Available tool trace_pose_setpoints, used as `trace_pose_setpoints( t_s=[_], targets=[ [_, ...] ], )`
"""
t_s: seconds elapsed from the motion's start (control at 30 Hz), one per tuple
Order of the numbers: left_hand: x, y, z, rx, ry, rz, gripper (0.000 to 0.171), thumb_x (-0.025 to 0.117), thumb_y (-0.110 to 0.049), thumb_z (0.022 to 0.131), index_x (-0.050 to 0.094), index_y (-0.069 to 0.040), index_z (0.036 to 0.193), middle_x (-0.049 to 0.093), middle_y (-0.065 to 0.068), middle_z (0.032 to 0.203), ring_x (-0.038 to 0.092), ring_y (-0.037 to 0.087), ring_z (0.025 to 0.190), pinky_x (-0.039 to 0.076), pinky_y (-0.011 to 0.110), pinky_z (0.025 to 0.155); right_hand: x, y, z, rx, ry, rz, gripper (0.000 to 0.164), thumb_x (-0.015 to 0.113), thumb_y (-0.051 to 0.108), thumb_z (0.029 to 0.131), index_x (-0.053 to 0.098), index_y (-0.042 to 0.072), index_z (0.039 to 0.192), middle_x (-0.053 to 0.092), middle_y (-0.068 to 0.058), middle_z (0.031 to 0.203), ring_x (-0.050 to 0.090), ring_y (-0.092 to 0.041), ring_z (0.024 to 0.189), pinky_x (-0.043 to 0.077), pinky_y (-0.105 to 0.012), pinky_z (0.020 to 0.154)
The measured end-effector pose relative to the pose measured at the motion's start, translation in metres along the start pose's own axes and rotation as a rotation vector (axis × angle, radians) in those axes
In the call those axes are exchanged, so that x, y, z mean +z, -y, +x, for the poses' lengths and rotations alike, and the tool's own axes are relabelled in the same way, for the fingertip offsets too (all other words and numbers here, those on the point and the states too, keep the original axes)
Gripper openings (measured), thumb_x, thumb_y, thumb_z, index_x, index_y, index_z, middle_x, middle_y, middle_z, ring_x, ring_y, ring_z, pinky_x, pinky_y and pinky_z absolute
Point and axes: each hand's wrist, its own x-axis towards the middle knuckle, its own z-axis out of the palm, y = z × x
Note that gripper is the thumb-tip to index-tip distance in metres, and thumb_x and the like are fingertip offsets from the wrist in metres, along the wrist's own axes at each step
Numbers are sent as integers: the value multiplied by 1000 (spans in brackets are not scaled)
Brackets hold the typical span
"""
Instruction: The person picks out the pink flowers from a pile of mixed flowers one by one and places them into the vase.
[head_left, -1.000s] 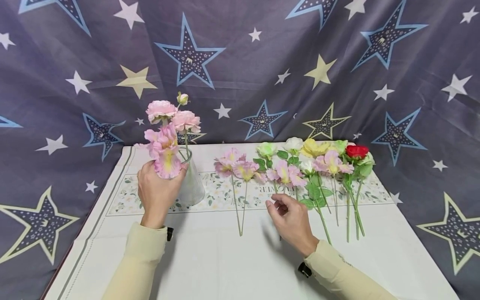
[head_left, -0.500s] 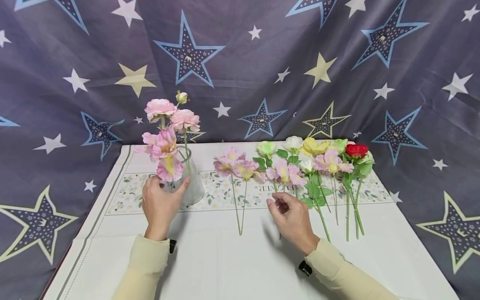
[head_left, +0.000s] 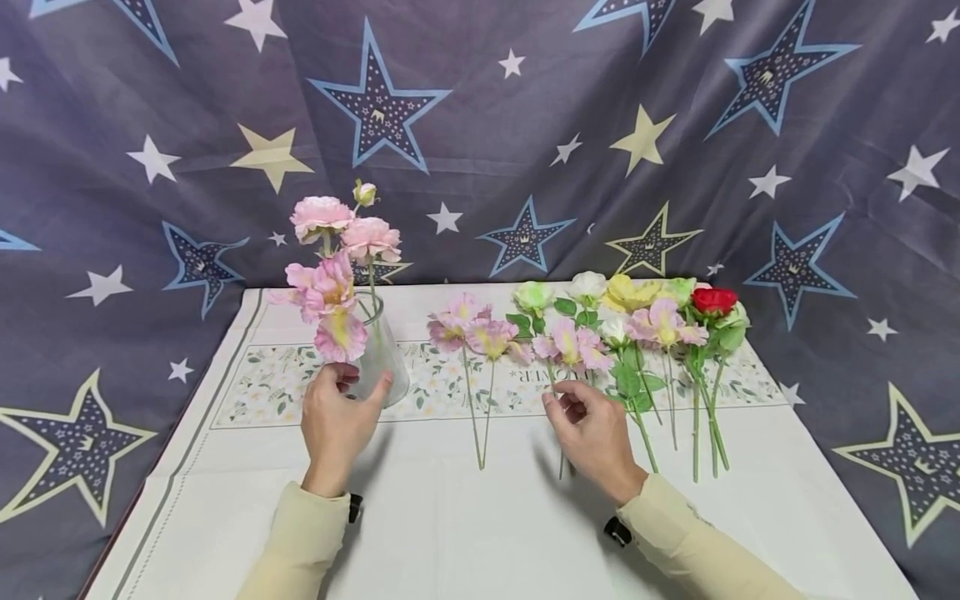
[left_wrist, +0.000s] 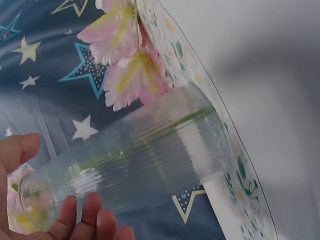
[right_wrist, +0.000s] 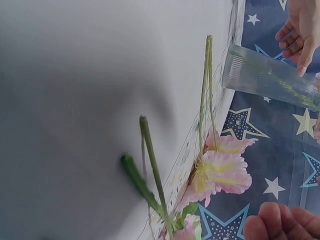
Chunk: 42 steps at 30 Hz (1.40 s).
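A ribbed clear glass vase [head_left: 386, 367] stands on the left of the table, green stems showing through its wall. Two pink ruffled blooms [head_left: 371, 240] and a small bud rise above it, while a pink-and-yellow iris [head_left: 337, 292] leans out over its left side. Just in front of the vase is my left hand [head_left: 341, 425], thumb and fingers spread apart with nothing between them. My right hand [head_left: 600, 429] hovers with loosely bent fingers, holding nothing. Close by it lies a pink iris [head_left: 570, 343], its stem partly hidden behind the hand.
Two pink irises [head_left: 480, 329] lie between the hands, stems toward me. Farther right are a red rose [head_left: 714, 301], a yellow flower [head_left: 632, 294], white and green roses and another pink iris [head_left: 666, 325]. A star-patterned curtain [head_left: 465, 108] hangs behind the white tablecloth [head_left: 465, 533].
My left hand has come down and away from the iris in the vase, toward me and slightly right. The right hand has shifted only a little to the right.
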Motion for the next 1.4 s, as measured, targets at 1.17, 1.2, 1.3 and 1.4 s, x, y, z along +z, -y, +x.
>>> trace_pose_setpoints(
  t_s=[1.17, 1.2, 1.3, 1.4],
  targets=[
    [42, -16, -25, 215, 224, -47, 52, 84, -41, 84, 71, -6, 120, 74, 13, 113, 70, 32, 104, 51, 51, 88, -46, -28, 13, 112, 14, -258, 24, 76, 25, 94, 77, 3, 103, 71, -3, 74, 65, -15, 60, 53, -33, 55],
    [42, -16, -25, 215, 227, -53, 52, 84, -41, 84, 71, -6, 121, 74, 13, 113, 69, 32, 105, 51, 51, 89, -47, -29, 14, 115, 16, -263, 25, 76, 25, 94, 77, 2, 104, 71, -4, 75, 66, -15, 61, 53, -34, 56],
    [43, -19, -27, 203, 244, -68, 53, 83, -42, 85, 70, -7, 122, 74, 13, 114, 69, 33, 106, 51, 52, 90, -52, -32, 15, 119, 19, -282, 27, 75, 26, 94, 77, 1, 105, 72, -6, 76, 67, -17, 61, 55, -38, 56],
    [45, -20, -28, 200, 262, -70, 54, 83, -43, 85, 70, -7, 124, 73, 13, 116, 68, 34, 107, 50, 53, 90, -57, -36, 16, 119, 22, -309, 28, 76, 28, 94, 77, 3, 105, 72, -5, 75, 67, -18, 61, 55, -40, 55]
  ],
)
